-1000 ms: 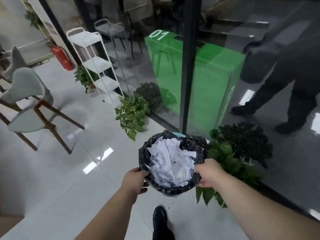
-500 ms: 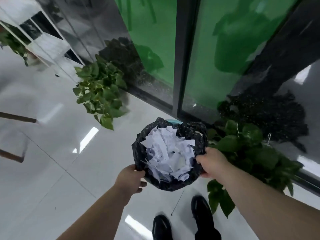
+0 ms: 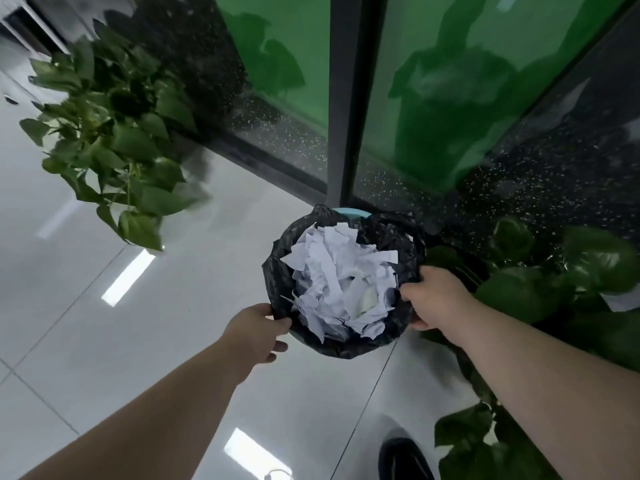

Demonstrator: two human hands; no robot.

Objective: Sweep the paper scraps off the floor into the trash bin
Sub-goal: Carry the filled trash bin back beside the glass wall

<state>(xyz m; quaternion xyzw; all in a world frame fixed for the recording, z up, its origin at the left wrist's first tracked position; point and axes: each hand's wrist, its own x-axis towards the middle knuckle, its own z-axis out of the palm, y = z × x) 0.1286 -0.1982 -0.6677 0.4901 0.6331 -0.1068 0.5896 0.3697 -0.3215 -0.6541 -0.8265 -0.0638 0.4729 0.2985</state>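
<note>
Black-lined trash bin (image 3: pixel 347 348) between both hands

White paper scraps (image 3: pixel 339 282) heap in the upright trash bin, which lies between the hands, just this side of the glass wall's dark post (image 3: pixel 346 98). The left hand (image 3: pixel 258 329) curls round the near-left rim; the right hand (image 3: pixel 434 296) pinches the liner (image 3: pixel 410 244) at the right rim. Neither is nearer. Setting it down looks like all that remains

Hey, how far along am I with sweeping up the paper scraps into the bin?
Done: paper scraps fill the trash bin to its rim, and the tile floor in view shows none. In hand: the left hand and right hand grip the bin's black-bagged rim on opposite sides. Left: probably just placing and releasing the bin; floor beyond this view can't be checked.
</note>
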